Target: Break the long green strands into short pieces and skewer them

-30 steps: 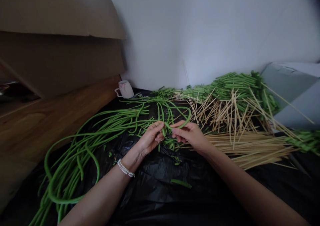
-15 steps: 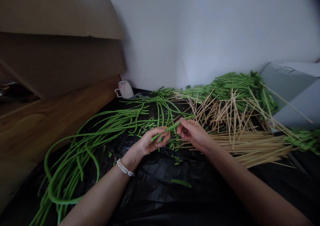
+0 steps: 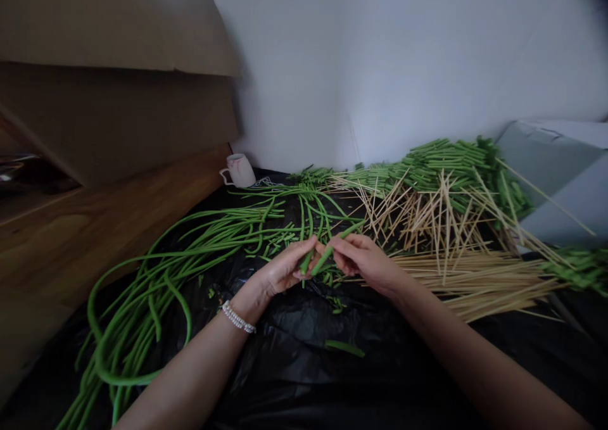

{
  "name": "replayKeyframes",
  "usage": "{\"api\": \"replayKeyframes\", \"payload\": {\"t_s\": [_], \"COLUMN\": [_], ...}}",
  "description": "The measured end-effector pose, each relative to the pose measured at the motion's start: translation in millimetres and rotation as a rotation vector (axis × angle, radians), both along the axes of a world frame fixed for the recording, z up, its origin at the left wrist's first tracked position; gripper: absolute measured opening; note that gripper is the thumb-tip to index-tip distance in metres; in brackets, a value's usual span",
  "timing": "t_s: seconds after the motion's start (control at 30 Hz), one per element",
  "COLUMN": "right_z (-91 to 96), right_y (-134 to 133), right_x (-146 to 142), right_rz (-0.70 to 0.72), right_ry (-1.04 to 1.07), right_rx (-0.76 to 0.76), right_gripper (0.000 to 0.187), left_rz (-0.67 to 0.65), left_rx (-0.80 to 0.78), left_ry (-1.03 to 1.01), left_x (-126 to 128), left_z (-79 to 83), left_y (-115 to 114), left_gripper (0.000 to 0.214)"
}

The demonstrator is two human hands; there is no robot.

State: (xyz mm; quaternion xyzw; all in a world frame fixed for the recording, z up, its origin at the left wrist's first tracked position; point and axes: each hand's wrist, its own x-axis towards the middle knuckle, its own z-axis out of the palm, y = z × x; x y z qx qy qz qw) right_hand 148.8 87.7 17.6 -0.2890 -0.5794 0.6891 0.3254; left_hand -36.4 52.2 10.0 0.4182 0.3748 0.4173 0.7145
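My left hand (image 3: pixel 286 266) is closed on a short cut piece of green stalk (image 3: pixel 307 262); a white bead bracelet circles that wrist. In my right hand (image 3: pixel 357 254), thumb and fingers pinch another slim green piece (image 3: pixel 327 256), which slants up to the right. The two hands are nearly touching. Long, curling green stalks (image 3: pixel 156 278), like long beans or garlic scapes, lie to the left. Small cut bits (image 3: pixel 280 240) are scattered beyond my left hand. Loose wooden skewers (image 3: pixel 470 278) lie to the right of my right hand.
Cut green lengths (image 3: pixel 441 158) are piled against the white wall, with more skewers (image 3: pixel 427 211) before them. A white mug (image 3: pixel 240 171) stands at the back left near a cardboard box (image 3: pixel 123 107). Black plastic sheet (image 3: pixel 285 366) covers the surface; one loose green piece (image 3: pixel 344 347) lies on it.
The green piece in my right hand has tilted more steeply, its near end moving right and down away from my left fingertips. The hands have drawn slightly closer together.
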Motion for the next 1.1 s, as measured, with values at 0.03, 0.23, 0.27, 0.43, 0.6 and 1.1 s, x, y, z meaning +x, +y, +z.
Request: {"api": "replayKeyframes", "payload": {"t_s": [0.03, 0.23, 0.27, 0.43, 0.6, 1.1], "right_z": [0.1, -0.3, -0.9, -2.7, 0.5, -1.5], "right_y": [-1.7, 3.4, 5.3, 9.5, 9.6, -9.4], "right_x": [-1.5, 0.2, 1.2, 2.6, 3.8, -8.7], "right_rz": [0.013, -0.117, -0.146, -0.179, -0.193, -0.028], "right_ry": [-0.025, 0.052, 0.079, 0.092, 0.120, -0.077], "right_rx": [0.023, -0.081, -0.107, -0.107, 0.006, 0.292], "right_gripper": [0.039, 0.031, 0.031, 0.028, 0.024, 0.023], "left_rz": [-0.015, -0.097, -0.097, -0.129, -0.010, 0.305], "left_rx": [0.015, 0.024, 0.022, 0.006, 0.016, -0.189], "left_ry": [0.054, 0.184, 0.197, 0.195, 0.052, -0.445], "left_x": [1.0, 1.7, 1.3, 1.9, 3.7, 1.7], "left_z": [-0.3, 0.5, 0.3, -1.3, -5.1, -1.3], "left_y": [-1.3, -6.9, -7.0, -6.9, -3.4, 7.4], "left_gripper": [0.036, 0.031, 0.031, 0.031, 0.029, 0.028]}}
